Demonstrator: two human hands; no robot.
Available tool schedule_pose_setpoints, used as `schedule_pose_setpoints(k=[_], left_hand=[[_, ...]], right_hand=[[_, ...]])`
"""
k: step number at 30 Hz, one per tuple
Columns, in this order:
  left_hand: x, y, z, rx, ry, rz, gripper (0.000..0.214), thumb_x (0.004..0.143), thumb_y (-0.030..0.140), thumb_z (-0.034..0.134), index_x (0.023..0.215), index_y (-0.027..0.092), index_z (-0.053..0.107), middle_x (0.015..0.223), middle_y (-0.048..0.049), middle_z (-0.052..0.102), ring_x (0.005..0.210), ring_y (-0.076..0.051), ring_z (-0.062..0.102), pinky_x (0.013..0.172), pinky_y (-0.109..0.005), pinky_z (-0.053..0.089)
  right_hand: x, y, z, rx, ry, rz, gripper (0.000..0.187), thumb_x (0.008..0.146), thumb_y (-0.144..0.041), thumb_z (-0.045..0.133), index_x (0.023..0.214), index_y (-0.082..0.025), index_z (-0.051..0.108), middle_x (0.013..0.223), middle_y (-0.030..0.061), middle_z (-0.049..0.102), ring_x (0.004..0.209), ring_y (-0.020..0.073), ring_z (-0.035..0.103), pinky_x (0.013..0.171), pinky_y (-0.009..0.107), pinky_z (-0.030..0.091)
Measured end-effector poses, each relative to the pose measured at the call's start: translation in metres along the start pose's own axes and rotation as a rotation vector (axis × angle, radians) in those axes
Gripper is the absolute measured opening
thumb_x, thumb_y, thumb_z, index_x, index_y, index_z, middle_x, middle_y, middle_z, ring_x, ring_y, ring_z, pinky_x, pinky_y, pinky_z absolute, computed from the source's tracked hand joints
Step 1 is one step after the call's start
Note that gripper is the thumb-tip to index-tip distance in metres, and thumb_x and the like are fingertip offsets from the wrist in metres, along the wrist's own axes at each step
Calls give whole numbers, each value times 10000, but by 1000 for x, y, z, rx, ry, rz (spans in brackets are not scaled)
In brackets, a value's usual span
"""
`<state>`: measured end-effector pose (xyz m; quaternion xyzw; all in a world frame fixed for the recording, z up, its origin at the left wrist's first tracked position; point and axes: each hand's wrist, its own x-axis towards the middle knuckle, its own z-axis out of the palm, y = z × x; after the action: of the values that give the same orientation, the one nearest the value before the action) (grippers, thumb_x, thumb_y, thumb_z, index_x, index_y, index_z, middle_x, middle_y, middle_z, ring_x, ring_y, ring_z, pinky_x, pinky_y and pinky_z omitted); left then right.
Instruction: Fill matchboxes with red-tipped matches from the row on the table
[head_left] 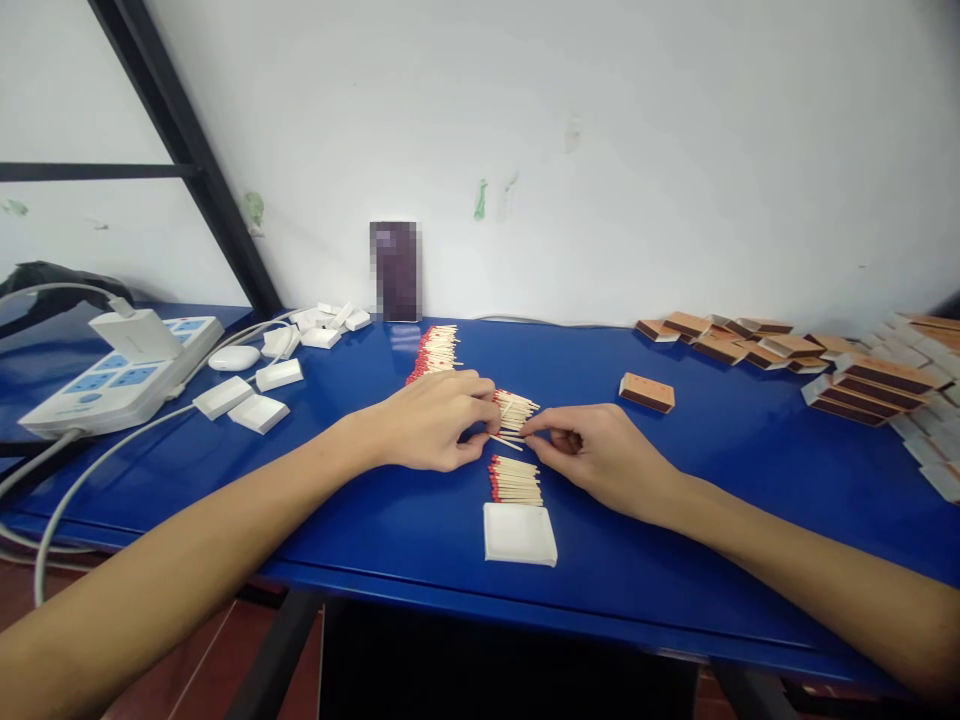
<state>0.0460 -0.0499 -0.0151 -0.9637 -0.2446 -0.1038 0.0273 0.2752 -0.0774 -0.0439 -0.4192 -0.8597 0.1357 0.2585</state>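
At the far left of the blue tabletop (420, 520), a white multi-socket power strip (112, 375) with a charger is trailing white cables (97, 470), which are crowding that side and running close beside a loose scatter of shallow white trays (259, 412). A dark purple, pixelated rectangle (397, 272) is leaning against the wall. The work is looking only partway along: a long row of red-headed wooden matches (439, 348) is lying behind the left hand (435, 418), whose fingers are curling together at the left end of a smaller match pile (517, 408), partly hiding it. A short, neat bundle of matches (516, 481) is lying apart from that pile, just behind a single square white tray (520, 533), on which no matches are showing. The right hand (607, 455) is bringing thumb and forefinger nearly together at the bare match ends; whether either hand is gripping a match, I cannot tell. Farther right, one orange-and-brown cardboard matchbox (647, 392) is lying alone, while a loose heap of matchboxes (720, 345) and a tidier stack of matchboxes (874, 388) are sitting apparently assembled, their contents hidden
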Motion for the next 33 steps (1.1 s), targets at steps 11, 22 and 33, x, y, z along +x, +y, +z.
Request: schedule_pose_setpoints(k=[11,22,33], left_hand=[[2,-1,3,75,56,-58,158,926,218,495,935,167,644,862,-32,585,779,-163,519,706,-280,389],[7,-2,11,-3,65,-150,215,945,283,521,864,154,673,842,-37,590,813,-171,547,716,-288,409],[6,0,8,-32,40,-145,182,923,254,546,877,169,700,822,-26,606,791,-163,561,697,-278,408]], right_hand=[[0,1,2,-2,-8,4,176,872,-237,560,859,-184,727,515,-56,463,462,92,398,505,231,340],[-1,-1,2,13,-32,-1,227,919,-305,533,915,-195,732,546,-39,544,474,100,431,525,242,344],[0,-1,3,9,-42,6,233,915,-320,532,897,-197,729,535,-41,536,463,101,423,507,243,320]])
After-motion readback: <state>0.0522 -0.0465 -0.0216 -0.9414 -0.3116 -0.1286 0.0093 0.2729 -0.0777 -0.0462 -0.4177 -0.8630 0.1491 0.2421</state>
